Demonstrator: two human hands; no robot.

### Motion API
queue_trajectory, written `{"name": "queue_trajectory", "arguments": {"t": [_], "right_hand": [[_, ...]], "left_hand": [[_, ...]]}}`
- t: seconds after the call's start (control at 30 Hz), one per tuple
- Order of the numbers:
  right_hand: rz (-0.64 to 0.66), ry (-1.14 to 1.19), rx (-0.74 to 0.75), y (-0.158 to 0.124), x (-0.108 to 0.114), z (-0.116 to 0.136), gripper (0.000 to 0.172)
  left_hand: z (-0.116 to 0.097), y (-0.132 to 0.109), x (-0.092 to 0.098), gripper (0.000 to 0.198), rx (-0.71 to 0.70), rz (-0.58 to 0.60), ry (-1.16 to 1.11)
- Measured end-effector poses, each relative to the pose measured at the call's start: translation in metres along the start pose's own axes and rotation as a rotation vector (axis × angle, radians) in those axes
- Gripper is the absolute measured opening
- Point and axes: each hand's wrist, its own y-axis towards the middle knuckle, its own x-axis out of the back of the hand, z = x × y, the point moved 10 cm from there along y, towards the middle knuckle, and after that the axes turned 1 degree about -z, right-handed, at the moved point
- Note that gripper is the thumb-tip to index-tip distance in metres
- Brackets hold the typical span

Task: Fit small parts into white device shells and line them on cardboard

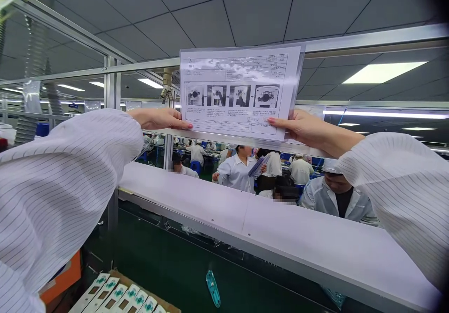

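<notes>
While the fingertips [186, 125] of the left hand [159, 119] and the right hand [298, 128] lie closed on the lower corners of an instruction sheet in a clear plastic sleeve [238, 93], the thumbs are hidden behind it. Both hands grip the sheet from either side and hold it upright, high in front of the person, with the wrists raised. The sheet carries printed tables, a row of four photographs joined by small arrows, and captions too small to read. Its bottom edge overlaps a long metal rail [238, 137], though I can't tell whether the two touch.

From the wrists, white striped smock sleeves [63, 186] billow out on both sides. Below the rail runs a white shelf [245, 214], and under that is a dark green panel [175, 252] with a small teal part [213, 288] against it. At the bottom left, a cardboard tray [122, 299] holds a row of white pieces with teal markings.

Past the shelf, co-workers in pale smocks fill a busy production floor. One holds a blue booklet [257, 165], and another in a cap [331, 165] sits just beside the shelf's far edge, looking down.
</notes>
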Motion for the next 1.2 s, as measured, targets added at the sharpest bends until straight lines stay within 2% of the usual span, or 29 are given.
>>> {"name": "queue_trajectory", "arguments": {"t": [0.07, 0.2, 0.43, 0.57, 0.73, 0.8, 0.9, 1.0, 1.07, 1.13, 1.2], "right_hand": [[0.003, -0.013, -0.005, -0.001, -0.001, 0.001, 0.023], [0.030, -0.031, -0.016, -0.003, -0.004, 0.003, 0.020], [0.074, -0.026, -0.053, -0.003, -0.011, 0.000, 0.015], [0.076, -0.023, -0.085, -0.003, -0.011, -0.002, 0.011], [0.026, -0.046, -0.159, -0.005, -0.003, -0.009, 0.022], [-0.001, -0.040, -0.158, -0.004, -0.001, -0.007, 0.027], [-0.055, 0.002, -0.098, 0.002, -0.003, 0.010, 0.027], [-0.174, 0.082, 0.048, 0.011, 0.002, 0.046, 0.013], [-0.255, 0.142, 0.173, 0.015, 0.008, 0.071, 0.007], [-0.294, 0.185, 0.280, 0.017, 0.013, 0.091, 0.006], [-0.286, 0.205, 0.347, 0.017, 0.013, 0.101, 0.009]], "left_hand": [[0.007, 0.000, 0.001, 0.035, 0.049, 0.008, -0.020], [0.022, -0.006, 0.002, 0.039, 0.269, 0.013, -0.071], [0.018, -0.012, 0.000, 0.031, 0.323, 0.022, -0.094], [0.022, -0.013, 0.004, 0.025, 0.377, -0.032, -0.122], [0.028, -0.017, 0.006, 0.029, 0.465, -0.108, -0.240], [0.022, -0.013, 0.009, 0.030, 0.433, -0.188, -0.393], [-0.001, -0.001, 0.030, 0.021, 0.259, -0.406, -0.632], [-0.023, 0.007, 0.061, 0.024, 0.076, -0.636, -0.760], [-0.028, 0.008, 0.079, 0.021, 0.000, -0.770, -0.862], [-0.029, 0.011, 0.091, 0.016, -0.038, -0.831, -0.945], [-0.028, 0.014, 0.096, 0.015, -0.059, -0.820, -0.989]]}}
